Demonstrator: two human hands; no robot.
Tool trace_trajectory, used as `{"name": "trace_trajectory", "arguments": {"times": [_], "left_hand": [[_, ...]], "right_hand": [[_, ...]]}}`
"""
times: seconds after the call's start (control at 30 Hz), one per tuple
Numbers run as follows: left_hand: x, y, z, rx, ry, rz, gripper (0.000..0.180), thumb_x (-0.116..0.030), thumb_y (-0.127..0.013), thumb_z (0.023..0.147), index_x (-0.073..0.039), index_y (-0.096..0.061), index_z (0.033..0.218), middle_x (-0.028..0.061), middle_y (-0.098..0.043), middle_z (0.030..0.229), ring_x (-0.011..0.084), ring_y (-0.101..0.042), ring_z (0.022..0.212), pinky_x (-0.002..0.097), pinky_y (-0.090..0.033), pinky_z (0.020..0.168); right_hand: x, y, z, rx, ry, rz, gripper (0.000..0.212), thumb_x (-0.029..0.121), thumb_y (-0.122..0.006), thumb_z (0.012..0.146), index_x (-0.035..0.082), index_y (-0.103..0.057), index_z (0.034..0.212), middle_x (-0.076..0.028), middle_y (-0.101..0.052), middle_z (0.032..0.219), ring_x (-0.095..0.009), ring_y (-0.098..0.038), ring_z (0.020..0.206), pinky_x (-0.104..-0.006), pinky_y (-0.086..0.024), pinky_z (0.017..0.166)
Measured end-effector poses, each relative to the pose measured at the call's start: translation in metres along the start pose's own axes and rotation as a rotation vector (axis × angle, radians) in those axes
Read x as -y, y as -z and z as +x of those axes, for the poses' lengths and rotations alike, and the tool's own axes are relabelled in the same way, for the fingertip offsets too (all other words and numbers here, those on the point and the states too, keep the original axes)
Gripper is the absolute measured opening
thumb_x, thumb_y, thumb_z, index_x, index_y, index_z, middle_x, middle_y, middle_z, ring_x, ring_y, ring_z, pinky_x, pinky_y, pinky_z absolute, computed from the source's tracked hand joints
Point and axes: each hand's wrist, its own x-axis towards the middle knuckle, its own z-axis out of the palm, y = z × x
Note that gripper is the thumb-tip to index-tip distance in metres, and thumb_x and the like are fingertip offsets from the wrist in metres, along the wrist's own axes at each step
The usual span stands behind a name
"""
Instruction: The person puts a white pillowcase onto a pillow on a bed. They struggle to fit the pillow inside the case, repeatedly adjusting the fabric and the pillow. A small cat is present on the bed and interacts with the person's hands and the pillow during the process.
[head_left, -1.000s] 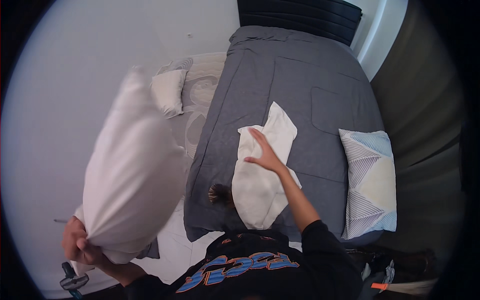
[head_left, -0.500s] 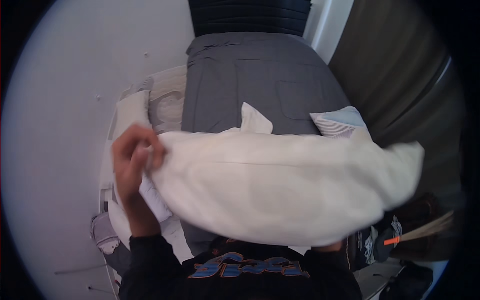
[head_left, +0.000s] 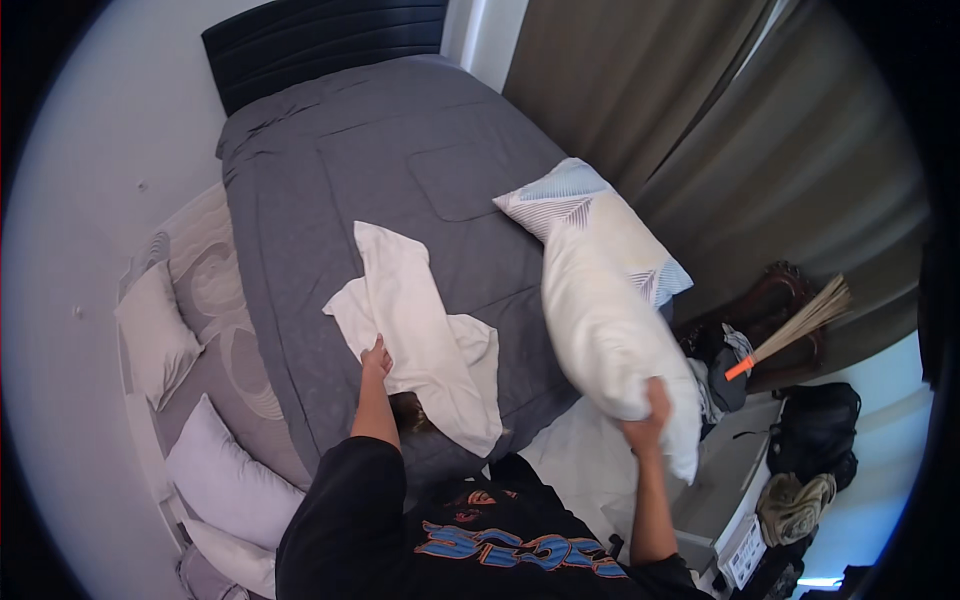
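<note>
My right hand is closed on one end of a plump white pillow. The pillow slants down toward me, its far end against a patterned pillow on the bed's right side. To the left, my left hand is closed at the edge of a crumpled white cloth, perhaps an empty pillowcase. That cloth lies in crossed folds on the dark grey bedspread.
A black headboard stands at the far end. Left of the bed, lower bedding holds a beige pillow and a pale lilac pillow. Brown curtains, a straw broom and a black bag are at the right.
The white pillow has swung from in front of me to the right, with my right hand on it. My left hand has left the pillow and reached down to the white cloth. The view has turned right.
</note>
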Motion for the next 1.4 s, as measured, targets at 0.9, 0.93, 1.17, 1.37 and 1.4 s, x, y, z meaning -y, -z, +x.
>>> {"name": "trace_trajectory", "arguments": {"times": [0.9,0.93,1.17,1.37,1.4], "left_hand": [[-0.043,0.203,-0.107,-1.199,-0.702,0.919,0.063,-0.047,-0.068,0.077,0.007,-0.054,0.106,0.0253,-0.058,0.107,0.0357,-0.058,0.104,0.0453,-0.047,0.087],[-0.024,0.167,-0.114,-0.969,-0.584,0.855,0.09,-0.055,-0.07,0.07,0.013,-0.044,0.122,0.0319,-0.05,0.12,0.0432,-0.045,0.117,0.0494,-0.033,0.101],[0.085,-0.016,-0.166,-0.754,-0.573,1.052,0.094,-0.023,-0.076,0.07,-0.017,-0.02,0.146,0.0262,-0.038,0.13,0.0436,-0.047,0.111,0.0453,-0.041,0.093],[0.125,0.02,-0.167,-0.535,-0.704,1.015,0.083,0.002,-0.07,0.065,-0.022,-0.04,0.139,0.0145,-0.058,0.088,0.0269,-0.059,0.081,0.0379,-0.049,0.075],[0.121,0.025,-0.178,-0.441,-0.676,1.001,0.081,0.0,-0.071,0.065,-0.023,-0.043,0.137,0.0136,-0.059,0.087,0.025,-0.059,0.079,0.0365,-0.049,0.074]], "right_hand": [[-0.135,-0.177,0.019,0.286,-0.176,0.168,0.052,0.023,-0.078,0.069,0.004,-0.059,0.114,-0.011,-0.057,0.085,-0.019,-0.054,0.076,-0.0319,-0.045,0.075],[-0.161,-0.19,0.019,0.256,-0.131,-0.045,0.06,0.025,-0.077,0.071,0.003,-0.055,0.122,-0.013,-0.059,0.092,-0.02,-0.057,0.085,-0.0325,-0.045,0.081],[-0.204,-0.266,-0.024,1.057,-0.73,0.593,0.064,0.052,-0.068,0.076,0.0,-0.06,0.113,-0.022,-0.064,0.104,-0.033,-0.061,0.093,-0.0376,-0.045,0.083],[-0.2,-0.199,-0.001,0.849,-0.73,0.554,0.042,0.038,-0.068,0.08,-0.003,-0.067,0.089,-0.015,-0.068,0.08,-0.026,-0.064,0.075,-0.0359,-0.047,0.071],[-0.203,-0.184,0.003,0.823,-0.8,0.54,0.04,0.035,-0.069,0.08,-0.003,-0.067,0.089,-0.014,-0.067,0.08,-0.023,-0.063,0.075,-0.0351,-0.047,0.071]]}}
